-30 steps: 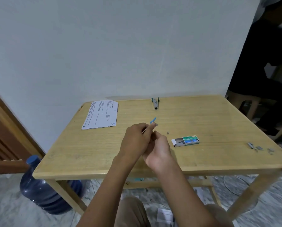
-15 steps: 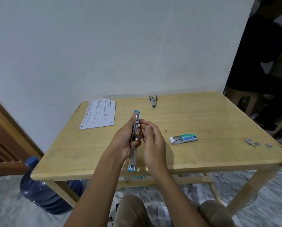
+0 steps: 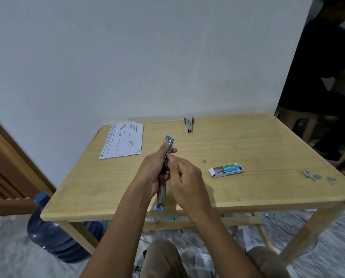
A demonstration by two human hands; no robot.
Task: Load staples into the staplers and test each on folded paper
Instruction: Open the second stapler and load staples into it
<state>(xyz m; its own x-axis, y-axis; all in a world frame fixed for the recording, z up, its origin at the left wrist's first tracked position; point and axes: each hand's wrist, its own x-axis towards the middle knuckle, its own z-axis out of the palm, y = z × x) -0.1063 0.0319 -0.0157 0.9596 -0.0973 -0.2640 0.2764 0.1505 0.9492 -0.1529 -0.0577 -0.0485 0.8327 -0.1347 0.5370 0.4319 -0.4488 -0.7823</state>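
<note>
**Position.** The blue stapler [image 3: 161, 194] is held above the near edge of the wooden table [image 3: 268, 149], swung open so that cover and magazine form one long line pointing away from the person.

**Grip.** The left hand [image 3: 152, 171] wraps its fingers round the stapler's hinge region. The right hand [image 3: 186, 177] has thumb and forefinger pressed together at the magazine rail. Whether a staple strip lies between them is too small to resolve.

**Handling.** The stapler is judged light and rigid, with smooth metal rails. Take hold at the hinge, clear of the spring pusher. Staple strips are brittle and likely to snap if bent. Pinch them by the long sides.

**Supplies.** The staple box [image 3: 226, 170], tray part-way out, lies right of the hands. Loose staple pieces [image 3: 316, 176] sit near the table's right edge. A second stapler [image 3: 189, 125] and the printed paper [image 3: 123, 142] lie at the far side, well apart.
</note>
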